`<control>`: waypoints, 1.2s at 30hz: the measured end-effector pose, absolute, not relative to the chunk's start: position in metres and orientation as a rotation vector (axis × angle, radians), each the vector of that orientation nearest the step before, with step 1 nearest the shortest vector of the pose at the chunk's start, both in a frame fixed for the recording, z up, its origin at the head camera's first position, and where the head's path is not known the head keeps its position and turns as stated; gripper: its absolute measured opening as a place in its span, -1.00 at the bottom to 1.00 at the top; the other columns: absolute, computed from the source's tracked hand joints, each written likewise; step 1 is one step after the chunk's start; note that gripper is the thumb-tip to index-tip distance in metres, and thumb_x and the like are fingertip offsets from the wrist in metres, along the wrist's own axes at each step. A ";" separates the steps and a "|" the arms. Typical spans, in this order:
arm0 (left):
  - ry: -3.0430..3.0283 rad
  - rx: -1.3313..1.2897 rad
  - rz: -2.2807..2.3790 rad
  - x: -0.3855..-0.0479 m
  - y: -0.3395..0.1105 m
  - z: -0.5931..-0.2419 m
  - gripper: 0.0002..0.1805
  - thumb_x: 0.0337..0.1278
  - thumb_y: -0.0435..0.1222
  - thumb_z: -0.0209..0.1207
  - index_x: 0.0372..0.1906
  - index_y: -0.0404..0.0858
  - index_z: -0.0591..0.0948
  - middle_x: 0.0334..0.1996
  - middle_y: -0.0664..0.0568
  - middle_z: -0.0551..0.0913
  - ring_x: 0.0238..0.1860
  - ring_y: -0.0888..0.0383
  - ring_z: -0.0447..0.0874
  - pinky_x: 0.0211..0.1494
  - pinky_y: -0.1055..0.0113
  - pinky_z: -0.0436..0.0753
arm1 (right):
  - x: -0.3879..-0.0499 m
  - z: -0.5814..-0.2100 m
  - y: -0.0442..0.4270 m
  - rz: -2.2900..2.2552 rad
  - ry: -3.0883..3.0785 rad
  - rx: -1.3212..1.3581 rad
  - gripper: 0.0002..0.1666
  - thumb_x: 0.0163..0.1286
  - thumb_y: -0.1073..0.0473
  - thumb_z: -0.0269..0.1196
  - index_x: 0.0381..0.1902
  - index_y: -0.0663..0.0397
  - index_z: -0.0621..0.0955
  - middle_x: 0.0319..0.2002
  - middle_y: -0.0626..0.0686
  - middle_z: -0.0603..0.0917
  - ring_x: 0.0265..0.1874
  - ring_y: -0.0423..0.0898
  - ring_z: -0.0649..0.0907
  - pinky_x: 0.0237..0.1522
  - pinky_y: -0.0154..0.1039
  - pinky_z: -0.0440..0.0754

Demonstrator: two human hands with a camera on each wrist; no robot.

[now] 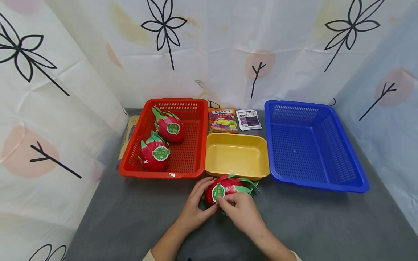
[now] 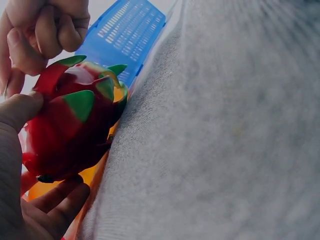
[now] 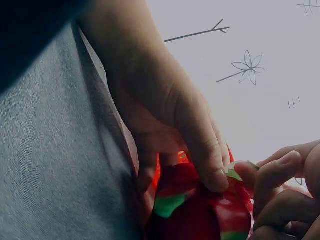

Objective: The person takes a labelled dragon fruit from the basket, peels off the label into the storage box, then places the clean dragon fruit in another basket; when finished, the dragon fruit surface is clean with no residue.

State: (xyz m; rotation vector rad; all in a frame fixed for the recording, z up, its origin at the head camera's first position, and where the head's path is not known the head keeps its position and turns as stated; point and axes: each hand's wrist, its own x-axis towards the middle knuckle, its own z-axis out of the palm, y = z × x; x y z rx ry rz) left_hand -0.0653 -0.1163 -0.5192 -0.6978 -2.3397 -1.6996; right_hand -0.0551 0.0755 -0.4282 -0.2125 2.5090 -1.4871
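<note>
A red dragon fruit (image 1: 231, 185) with green scales lies on the table in front of the yellow basket. My left hand (image 1: 195, 210) grips its left end, thumb on the near side and fingers round the far side. The left wrist view shows the dragon fruit (image 2: 75, 125) between that thumb and the fingers. My right hand (image 1: 243, 214) pinches the edge of a round green-and-white sticker (image 1: 218, 192) on the fruit. In the right wrist view, the sticker's edge (image 3: 234, 174) shows at the fingertips of the right hand (image 3: 285, 200).
Two more dragon fruits (image 1: 155, 156) with similar stickers lie in the red basket (image 1: 192, 156). A yellow basket (image 1: 236, 154) and a blue basket (image 1: 310, 152) stand to its right. Behind the yellow one are a Fox's packet (image 1: 222, 120) and a white pouch (image 1: 249, 119). Patterned cloth surrounds the table.
</note>
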 end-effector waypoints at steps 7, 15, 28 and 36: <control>-2.356 -0.663 -1.740 -0.064 -0.114 -0.513 -0.19 0.07 -0.39 0.49 0.45 -0.12 0.43 0.40 -0.02 0.44 0.37 0.00 0.43 0.25 0.28 0.58 | -0.056 -0.429 0.073 -1.644 2.397 -0.148 -0.61 0.43 0.09 0.35 -0.62 0.10 0.71 -0.75 -0.12 0.47 -0.74 -0.27 0.33 -0.64 -0.40 0.20; -2.352 -0.692 -1.698 -0.063 -0.113 -0.512 -0.21 0.07 -0.37 0.50 0.43 -0.14 0.43 0.38 -0.06 0.45 0.35 0.01 0.44 0.24 0.26 0.60 | -0.053 -0.427 0.071 -1.724 2.349 -0.100 -0.55 0.44 0.14 0.33 -0.66 0.20 0.67 -0.76 -0.09 0.47 -0.74 -0.24 0.32 -0.65 -0.41 0.19; -2.291 -0.634 -1.711 -0.065 -0.111 -0.511 -0.23 0.12 -0.31 0.48 0.44 -0.14 0.43 0.31 -0.03 0.50 0.24 0.03 0.52 0.17 0.16 0.66 | -0.053 -0.379 0.070 -1.932 2.429 -0.411 -0.72 0.47 0.16 0.33 -0.48 0.11 0.68 -0.65 -0.08 0.51 -0.70 -0.21 0.39 -0.67 -0.33 0.38; -2.341 -0.580 -1.733 -0.064 -0.112 -0.515 -0.27 0.15 -0.28 0.47 0.42 -0.13 0.44 0.31 -0.02 0.50 0.23 0.03 0.53 0.12 0.25 0.67 | -0.079 -0.362 0.081 -1.896 2.425 -0.416 -0.76 0.50 0.17 0.28 -0.39 0.16 0.61 -0.56 0.13 0.59 -0.63 -0.02 0.53 -0.62 -0.31 0.47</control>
